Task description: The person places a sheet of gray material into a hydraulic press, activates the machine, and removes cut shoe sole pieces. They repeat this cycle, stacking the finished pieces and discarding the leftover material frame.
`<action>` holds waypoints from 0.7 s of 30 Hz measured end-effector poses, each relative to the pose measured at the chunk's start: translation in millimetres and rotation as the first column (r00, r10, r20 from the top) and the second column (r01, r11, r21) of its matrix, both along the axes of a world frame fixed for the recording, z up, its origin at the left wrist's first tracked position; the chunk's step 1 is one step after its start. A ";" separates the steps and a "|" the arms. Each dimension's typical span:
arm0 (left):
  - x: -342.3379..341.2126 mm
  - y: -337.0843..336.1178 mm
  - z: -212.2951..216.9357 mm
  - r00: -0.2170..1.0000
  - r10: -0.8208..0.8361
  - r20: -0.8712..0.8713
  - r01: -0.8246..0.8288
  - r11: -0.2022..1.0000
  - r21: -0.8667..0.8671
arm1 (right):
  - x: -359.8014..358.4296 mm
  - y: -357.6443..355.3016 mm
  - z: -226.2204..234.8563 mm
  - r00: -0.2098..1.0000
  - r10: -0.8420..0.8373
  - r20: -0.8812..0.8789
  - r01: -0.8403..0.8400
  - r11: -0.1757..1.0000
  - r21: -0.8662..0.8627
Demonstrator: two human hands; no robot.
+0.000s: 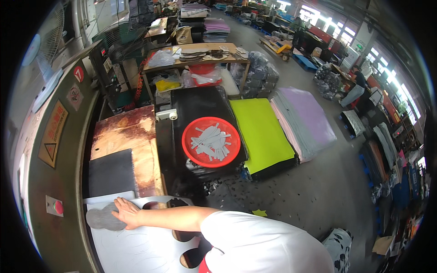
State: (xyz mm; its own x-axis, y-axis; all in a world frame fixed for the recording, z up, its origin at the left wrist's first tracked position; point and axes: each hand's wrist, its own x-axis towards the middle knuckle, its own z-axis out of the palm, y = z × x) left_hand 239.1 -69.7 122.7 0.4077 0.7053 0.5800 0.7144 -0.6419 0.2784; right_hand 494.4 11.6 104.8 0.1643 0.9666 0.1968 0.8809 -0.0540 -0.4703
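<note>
My right hand [126, 214] reaches left across a white sheet [132, 248], palm down, fingers spread and gripping nothing. Its fingertips touch the edge of a dark grey piece with a rounded, waisted outline [104, 219]. That piece lies on the sheet, and part of it may be under my fingers. Large rounded cutouts run along the sheet's right side, partly covered by my arm. Just beyond my hand lies a black rectangular sheet [111, 173] on a stained wooden board [125, 129]. My left hand does not show.
A green machine housing [68, 136] with a red push button [58, 207] stands at the left. Ahead, a red round tray [186, 148] of pale strips rests on a black stack [195, 98]. Lime-green sheets [264, 132] and lilac sheets [307, 116] are beside it. Scraps litter the floor.
</note>
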 end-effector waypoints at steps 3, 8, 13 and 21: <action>1.7 -4.9 6.9 0.999 0.025 -0.030 -0.025 1.000 0.016 | 7.4 -5.7 -8.3 0.996 0.091 -0.022 -0.090 0.995 0.051; 10.2 -14.0 21.2 0.994 0.077 -0.080 -0.069 0.993 0.093 | 26.8 -25.7 -7.3 0.975 0.220 0.019 -0.221 0.972 0.081; 7.6 -27.8 47.6 0.984 0.133 -0.118 -0.105 0.971 0.216 | 53.1 -44.8 15.7 0.938 0.214 -0.274 -0.187 0.975 0.119; -31.1 -80.7 39.9 0.865 0.461 -0.196 -0.494 0.851 -0.180 | 152.2 -60.0 22.1 0.797 0.001 -0.604 0.235 0.921 0.312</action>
State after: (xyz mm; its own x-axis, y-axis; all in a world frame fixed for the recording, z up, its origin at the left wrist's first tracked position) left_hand 208.0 -150.4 162.6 0.0528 0.9343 0.3525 0.9588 -0.1461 0.2438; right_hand 646.6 -48.5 126.9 0.4672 0.8134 0.3466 0.4281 0.1349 -0.8936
